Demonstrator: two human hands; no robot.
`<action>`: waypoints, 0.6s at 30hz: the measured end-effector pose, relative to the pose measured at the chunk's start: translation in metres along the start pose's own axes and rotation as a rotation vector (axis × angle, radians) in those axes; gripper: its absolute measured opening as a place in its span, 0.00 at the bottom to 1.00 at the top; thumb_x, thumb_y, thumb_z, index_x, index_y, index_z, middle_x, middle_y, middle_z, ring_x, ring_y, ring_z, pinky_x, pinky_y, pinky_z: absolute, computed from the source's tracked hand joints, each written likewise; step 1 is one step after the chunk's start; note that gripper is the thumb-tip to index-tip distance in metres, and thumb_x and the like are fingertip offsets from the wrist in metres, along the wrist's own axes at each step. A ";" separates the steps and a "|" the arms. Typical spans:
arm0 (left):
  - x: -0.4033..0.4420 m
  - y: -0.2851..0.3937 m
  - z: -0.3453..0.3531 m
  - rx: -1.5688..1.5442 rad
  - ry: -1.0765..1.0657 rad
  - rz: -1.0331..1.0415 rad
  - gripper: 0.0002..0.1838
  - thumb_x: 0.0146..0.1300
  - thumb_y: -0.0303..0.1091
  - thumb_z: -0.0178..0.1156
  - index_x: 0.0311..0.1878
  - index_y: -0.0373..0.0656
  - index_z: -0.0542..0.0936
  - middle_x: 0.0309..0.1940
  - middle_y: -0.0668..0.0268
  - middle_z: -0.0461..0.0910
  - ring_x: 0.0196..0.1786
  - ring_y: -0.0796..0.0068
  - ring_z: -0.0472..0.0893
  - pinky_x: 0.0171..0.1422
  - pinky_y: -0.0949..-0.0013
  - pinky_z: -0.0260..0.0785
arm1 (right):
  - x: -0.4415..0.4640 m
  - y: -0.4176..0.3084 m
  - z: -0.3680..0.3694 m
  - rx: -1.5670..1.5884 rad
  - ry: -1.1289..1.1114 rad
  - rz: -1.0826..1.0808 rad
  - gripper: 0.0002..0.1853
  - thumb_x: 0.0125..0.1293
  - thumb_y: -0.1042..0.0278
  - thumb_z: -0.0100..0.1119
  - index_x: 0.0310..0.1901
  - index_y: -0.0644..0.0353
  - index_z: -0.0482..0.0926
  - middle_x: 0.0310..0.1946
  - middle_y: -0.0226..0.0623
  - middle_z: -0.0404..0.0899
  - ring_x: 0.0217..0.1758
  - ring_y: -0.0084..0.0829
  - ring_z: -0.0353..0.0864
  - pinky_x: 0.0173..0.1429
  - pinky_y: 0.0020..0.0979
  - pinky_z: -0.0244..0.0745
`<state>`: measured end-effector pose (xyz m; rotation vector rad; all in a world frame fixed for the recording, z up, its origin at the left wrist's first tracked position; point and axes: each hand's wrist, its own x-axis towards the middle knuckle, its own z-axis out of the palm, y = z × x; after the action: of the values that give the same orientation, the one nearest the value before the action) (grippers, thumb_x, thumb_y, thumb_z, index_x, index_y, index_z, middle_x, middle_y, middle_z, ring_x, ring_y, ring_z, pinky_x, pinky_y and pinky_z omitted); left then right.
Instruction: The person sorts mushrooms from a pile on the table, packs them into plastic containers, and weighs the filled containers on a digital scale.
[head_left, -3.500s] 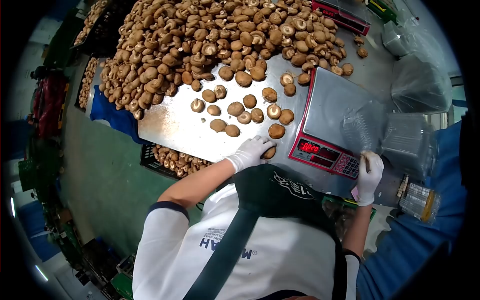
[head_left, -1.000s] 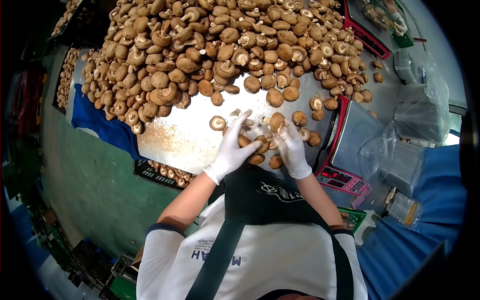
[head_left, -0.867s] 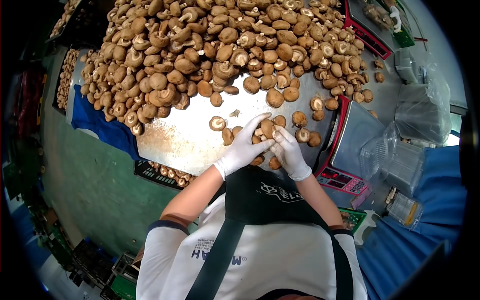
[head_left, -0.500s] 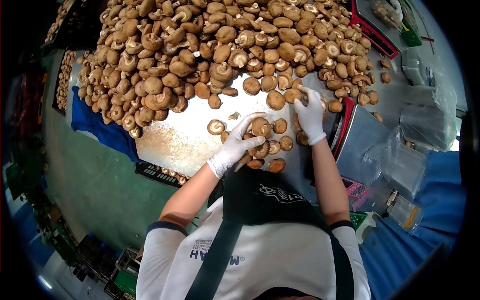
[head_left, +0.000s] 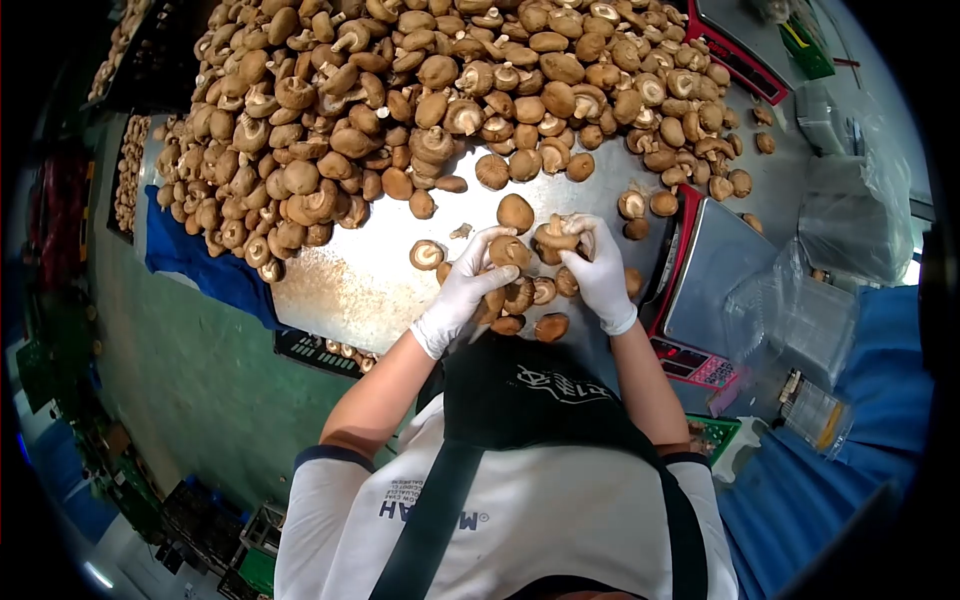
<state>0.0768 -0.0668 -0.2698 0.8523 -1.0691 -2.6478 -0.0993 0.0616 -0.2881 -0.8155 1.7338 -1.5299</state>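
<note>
My left hand (head_left: 462, 292), in a white glove, is closed around a brown shiitake mushroom (head_left: 510, 252), its cap facing up. Close beside it, my gloved right hand (head_left: 602, 280) grips another shiitake mushroom (head_left: 556, 236), tilted so the pale underside and stem partly show. Under and between the hands lie several loose mushrooms (head_left: 551, 327) on the metal table (head_left: 345, 265), some partly hidden by my fingers. One round cap (head_left: 515, 213) sits just beyond both hands. An upturned mushroom (head_left: 426, 254) rests left of my left hand.
A large mushroom heap (head_left: 330, 130) covers the far side of the table. At right stands a red-edged scale (head_left: 720, 280), with clear plastic trays (head_left: 810, 335) beside it. Another red scale (head_left: 740, 62) is at the far right. Blue cloth (head_left: 205, 265) hangs over the left edge.
My right hand has come left and nearer to me from the heap's edge, and now holds a mushroom beside my left hand. My left hand keeps its mushroom. The view has shifted slightly.
</note>
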 end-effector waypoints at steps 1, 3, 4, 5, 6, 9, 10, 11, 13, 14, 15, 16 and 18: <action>-0.001 -0.001 0.000 -0.049 -0.020 -0.029 0.26 0.68 0.24 0.57 0.69 0.43 0.65 0.54 0.63 0.76 0.56 0.73 0.77 0.64 0.68 0.71 | -0.003 -0.001 -0.002 -0.137 0.024 -0.123 0.15 0.55 0.85 0.58 0.44 0.61 0.72 0.49 0.38 0.76 0.55 0.33 0.76 0.63 0.32 0.71; -0.005 -0.002 0.004 -0.091 -0.047 -0.050 0.24 0.73 0.30 0.52 0.70 0.43 0.64 0.55 0.60 0.76 0.58 0.69 0.77 0.67 0.64 0.70 | -0.012 -0.005 -0.002 -0.182 0.068 -0.191 0.16 0.54 0.86 0.58 0.44 0.62 0.72 0.48 0.39 0.75 0.55 0.34 0.76 0.63 0.32 0.70; -0.005 -0.004 0.004 -0.110 -0.054 -0.051 0.24 0.73 0.31 0.52 0.70 0.43 0.64 0.56 0.59 0.76 0.59 0.69 0.77 0.67 0.63 0.70 | -0.016 -0.008 -0.001 -0.204 0.089 -0.226 0.16 0.53 0.87 0.58 0.44 0.62 0.72 0.48 0.39 0.75 0.55 0.35 0.76 0.63 0.33 0.70; -0.005 -0.007 0.003 -0.128 -0.061 -0.052 0.24 0.74 0.33 0.51 0.71 0.43 0.63 0.56 0.59 0.75 0.60 0.68 0.76 0.68 0.63 0.70 | -0.018 -0.012 0.000 -0.150 0.103 -0.211 0.17 0.53 0.89 0.57 0.44 0.62 0.72 0.48 0.39 0.75 0.56 0.35 0.76 0.64 0.32 0.70; -0.004 -0.011 0.002 -0.147 -0.067 -0.053 0.25 0.75 0.34 0.51 0.72 0.43 0.62 0.56 0.58 0.75 0.60 0.68 0.76 0.68 0.63 0.70 | -0.021 -0.016 0.002 -0.099 0.130 -0.200 0.16 0.53 0.89 0.57 0.44 0.62 0.73 0.48 0.40 0.76 0.57 0.36 0.76 0.64 0.32 0.70; 0.001 -0.018 0.003 -0.299 -0.030 -0.048 0.27 0.75 0.38 0.53 0.74 0.45 0.61 0.50 0.65 0.76 0.52 0.79 0.76 0.60 0.73 0.71 | -0.028 -0.028 0.012 0.058 0.203 -0.166 0.15 0.54 0.88 0.59 0.43 0.63 0.73 0.48 0.40 0.76 0.58 0.38 0.77 0.63 0.33 0.72; 0.000 -0.018 0.004 -0.272 -0.010 -0.051 0.29 0.75 0.40 0.53 0.75 0.44 0.60 0.50 0.65 0.75 0.54 0.77 0.75 0.61 0.71 0.70 | -0.029 -0.031 0.012 -0.068 0.145 -0.203 0.16 0.54 0.87 0.61 0.44 0.63 0.74 0.48 0.40 0.76 0.57 0.38 0.78 0.63 0.33 0.73; -0.003 -0.013 0.010 -0.246 0.009 -0.054 0.30 0.75 0.41 0.53 0.76 0.44 0.59 0.51 0.65 0.74 0.56 0.76 0.74 0.63 0.70 0.69 | -0.030 -0.038 0.012 -0.193 0.087 -0.240 0.17 0.54 0.86 0.63 0.45 0.63 0.74 0.48 0.41 0.77 0.56 0.38 0.78 0.62 0.34 0.73; -0.005 -0.008 0.019 -0.073 0.030 -0.015 0.35 0.73 0.41 0.55 0.78 0.43 0.54 0.55 0.62 0.72 0.61 0.69 0.71 0.68 0.67 0.66 | -0.031 -0.056 0.016 -0.462 -0.044 -0.322 0.21 0.51 0.82 0.70 0.48 0.61 0.76 0.47 0.41 0.80 0.53 0.39 0.80 0.60 0.34 0.74; -0.001 -0.010 0.010 0.147 -0.063 -0.080 0.36 0.72 0.41 0.55 0.78 0.44 0.52 0.67 0.57 0.67 0.70 0.65 0.68 0.75 0.64 0.59 | -0.030 -0.054 0.019 -0.491 -0.149 -0.293 0.24 0.50 0.80 0.72 0.51 0.61 0.77 0.47 0.41 0.81 0.52 0.40 0.81 0.58 0.34 0.76; 0.000 -0.016 0.008 0.203 -0.091 -0.054 0.37 0.70 0.39 0.56 0.77 0.44 0.53 0.66 0.56 0.68 0.69 0.65 0.69 0.75 0.64 0.60 | -0.032 -0.054 0.023 -0.472 -0.163 -0.240 0.24 0.51 0.79 0.72 0.52 0.61 0.77 0.47 0.40 0.81 0.52 0.38 0.82 0.57 0.34 0.77; 0.000 -0.021 0.006 0.258 -0.117 -0.030 0.37 0.68 0.37 0.58 0.77 0.44 0.53 0.65 0.56 0.69 0.69 0.65 0.70 0.74 0.64 0.62 | -0.033 -0.057 0.026 -0.453 -0.178 -0.186 0.25 0.52 0.78 0.72 0.53 0.62 0.77 0.48 0.39 0.81 0.52 0.36 0.82 0.56 0.33 0.77; 0.001 -0.016 0.000 -0.027 -0.120 -0.065 0.38 0.66 0.34 0.59 0.76 0.44 0.55 0.63 0.57 0.70 0.67 0.65 0.71 0.73 0.64 0.63 | -0.017 -0.069 0.019 -0.141 -0.258 -0.030 0.24 0.55 0.82 0.67 0.56 0.63 0.77 0.50 0.37 0.81 0.53 0.31 0.82 0.57 0.30 0.78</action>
<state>0.0775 -0.0556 -0.2812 0.7438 -1.0466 -2.7924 -0.0721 0.0568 -0.2192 -1.0652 1.6560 -1.2686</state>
